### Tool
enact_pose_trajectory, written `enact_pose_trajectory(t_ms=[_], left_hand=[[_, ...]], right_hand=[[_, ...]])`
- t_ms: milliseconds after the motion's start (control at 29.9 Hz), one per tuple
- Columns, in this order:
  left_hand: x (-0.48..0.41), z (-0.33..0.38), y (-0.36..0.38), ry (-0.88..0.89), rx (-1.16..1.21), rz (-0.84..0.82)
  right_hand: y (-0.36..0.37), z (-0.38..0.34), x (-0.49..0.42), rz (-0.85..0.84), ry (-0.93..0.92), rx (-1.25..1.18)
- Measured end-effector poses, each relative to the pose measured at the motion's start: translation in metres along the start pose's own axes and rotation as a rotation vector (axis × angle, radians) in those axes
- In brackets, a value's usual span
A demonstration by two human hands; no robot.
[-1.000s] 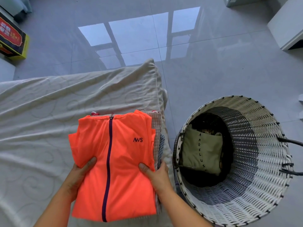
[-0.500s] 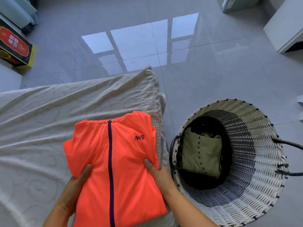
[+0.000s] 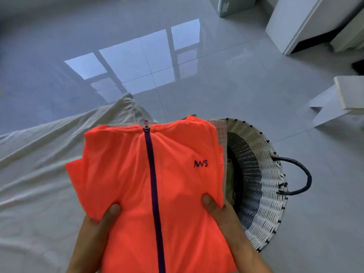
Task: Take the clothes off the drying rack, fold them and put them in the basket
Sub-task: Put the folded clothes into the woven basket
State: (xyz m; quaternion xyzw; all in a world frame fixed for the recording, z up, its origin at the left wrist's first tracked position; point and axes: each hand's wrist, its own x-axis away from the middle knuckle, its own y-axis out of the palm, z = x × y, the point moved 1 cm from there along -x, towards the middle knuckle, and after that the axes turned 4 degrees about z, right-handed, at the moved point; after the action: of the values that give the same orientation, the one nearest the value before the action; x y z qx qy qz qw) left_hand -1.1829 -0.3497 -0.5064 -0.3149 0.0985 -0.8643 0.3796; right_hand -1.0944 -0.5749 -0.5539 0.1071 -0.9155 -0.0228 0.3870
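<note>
both hands carry a folded stack of clothes with the orange jacket (image 3: 122,174) on top. the left hand (image 3: 96,227) grips the stack's near left edge and the right hand (image 3: 224,213) its near right edge. the thumbs (image 3: 208,202) press down on the jacket while the fingers, hidden, presumably curl underneath. gripping from both sides likely keeps the folds square and stops the layers sliding apart.

a checked garment (image 3: 221,134) peeks out along the stack's right edge under the jacket, so more than one piece is travelling at once. the zip (image 3: 151,174) runs straight down the middle, which suggests the fold is neat and finished.

the stack seems to be held up off the bed (image 3: 39,164), whose sheet served as the folding surface, and its right side already overlaps the basket (image 3: 264,194). the basket stands on the floor (image 3: 216,85) just beside the bed, close enough that a short swing right should reach it. an olive piece (image 3: 229,184) shows inside, so the stack would land on top of it.

the step in hand looks like the transfer into the basket. the main risk is the loose left flap of the jacket drooping as the stack goes down. the drying rack is out of view.
</note>
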Motion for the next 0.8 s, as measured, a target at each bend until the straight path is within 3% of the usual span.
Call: enact_pose_trajectory(t_ms=[100, 267, 602, 802], left_hand=[[0.007, 0.01, 0.065, 0.039, 0.007, -0.166], [-0.009, -0.015, 0.164, -0.065, -0.03, -0.295], [-0.047, -0.061, 0.189, -0.226, -0.153, -0.23], [-0.076, -0.099, 0.203, -0.328, -0.244, -0.279]], right_hand=[[-0.051, 0.0, -0.01, 0.134, 0.011, -0.002], [-0.125, 0.005, -0.034, 0.274, 0.081, 0.085], [-0.137, 0.046, -0.091, 0.203, 0.242, 0.108], [-0.132, 0.077, -0.116, 0.21, 0.333, 0.108]])
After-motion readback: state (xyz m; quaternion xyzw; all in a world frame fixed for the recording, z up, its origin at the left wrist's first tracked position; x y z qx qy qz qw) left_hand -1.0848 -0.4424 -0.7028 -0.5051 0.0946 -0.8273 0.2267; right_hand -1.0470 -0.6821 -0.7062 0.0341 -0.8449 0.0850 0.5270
